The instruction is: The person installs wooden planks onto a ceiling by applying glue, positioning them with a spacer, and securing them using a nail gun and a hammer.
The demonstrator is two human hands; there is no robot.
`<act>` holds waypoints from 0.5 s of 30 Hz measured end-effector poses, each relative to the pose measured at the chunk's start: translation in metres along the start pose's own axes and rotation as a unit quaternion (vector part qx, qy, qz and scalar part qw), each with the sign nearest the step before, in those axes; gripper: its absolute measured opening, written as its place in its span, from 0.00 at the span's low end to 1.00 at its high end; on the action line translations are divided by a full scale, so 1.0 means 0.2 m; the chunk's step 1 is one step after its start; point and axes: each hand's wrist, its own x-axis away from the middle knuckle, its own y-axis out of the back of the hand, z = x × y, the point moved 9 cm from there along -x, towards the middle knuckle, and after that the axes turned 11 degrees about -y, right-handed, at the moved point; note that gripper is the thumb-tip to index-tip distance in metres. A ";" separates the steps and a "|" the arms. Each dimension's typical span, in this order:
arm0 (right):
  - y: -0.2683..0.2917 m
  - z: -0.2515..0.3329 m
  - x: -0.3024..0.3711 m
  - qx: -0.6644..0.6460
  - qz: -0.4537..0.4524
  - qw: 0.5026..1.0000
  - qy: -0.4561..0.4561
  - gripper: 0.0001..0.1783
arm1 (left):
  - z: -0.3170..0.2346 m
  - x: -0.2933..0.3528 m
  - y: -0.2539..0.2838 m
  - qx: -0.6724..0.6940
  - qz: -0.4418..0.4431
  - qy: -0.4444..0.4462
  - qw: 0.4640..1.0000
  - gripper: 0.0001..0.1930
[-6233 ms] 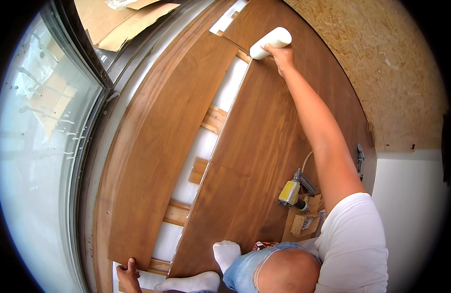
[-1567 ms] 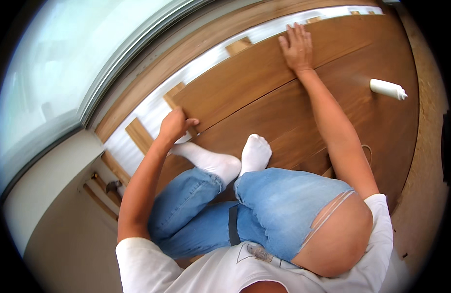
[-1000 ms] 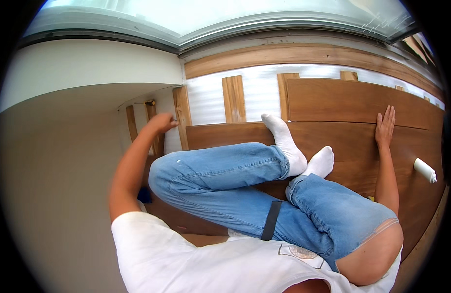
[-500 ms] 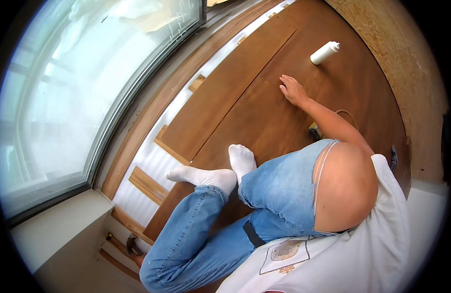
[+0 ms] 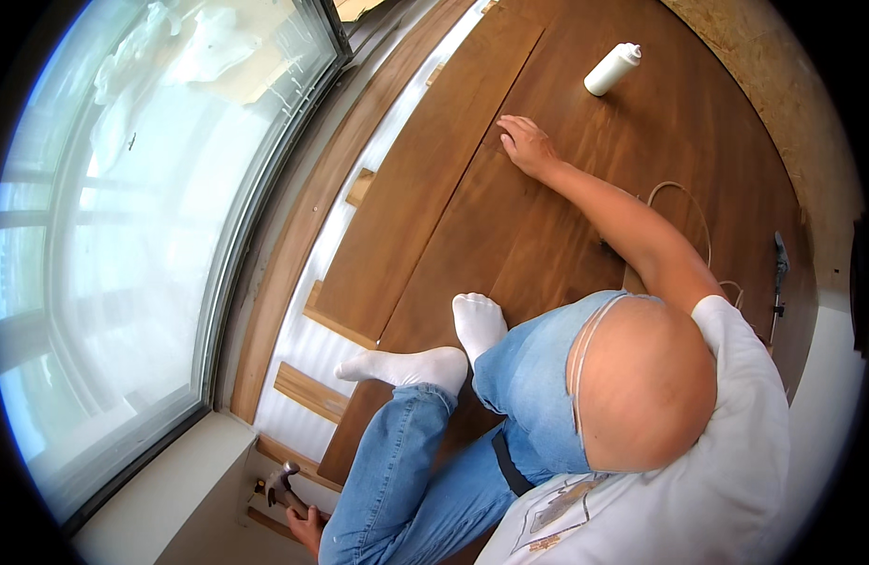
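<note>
My left hand (image 5: 307, 528), at the lower left beside my knee, is wrapped round the handle of a claw hammer (image 5: 282, 482), its metal head pointing up. My right hand (image 5: 529, 146) lies flat on the brown wooden floorboards (image 5: 585, 207), fingers stretched out close to the seam along a narrower plank (image 5: 434, 179). Farther off, a white plastic bottle (image 5: 611, 70) with a nozzle stands on the boards. The right hand holds nothing.
Wooden slats (image 5: 310, 392) lie over white sheeting (image 5: 289, 348) between the planks and a big window (image 5: 171, 235). A thin cord (image 5: 703, 221) loops beside my right arm. Farther right lies a grey metal tool (image 5: 780, 268). My socked feet (image 5: 406, 367) rest on the boards.
The hammer and my left hand have come up into fuller view at the lower left. My right hand has slid toward the plank seam. The whole view has shifted slightly.
</note>
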 end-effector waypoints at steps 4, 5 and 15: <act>-0.16 0.10 -0.36 -0.053 -0.055 0.996 -0.048 0.16 | -1.07 -0.32 0.01 0.091 0.084 -0.015 0.992 0.11; -0.22 0.15 -0.45 -0.072 -0.074 0.992 -0.078 0.16 | -1.27 -0.43 -0.01 0.057 0.103 -0.045 0.992 0.11; -0.43 0.32 -0.61 -0.075 -0.233 0.954 -0.170 0.16 | -3.05 -1.42 -0.89 -0.087 0.239 -0.267 0.929 0.15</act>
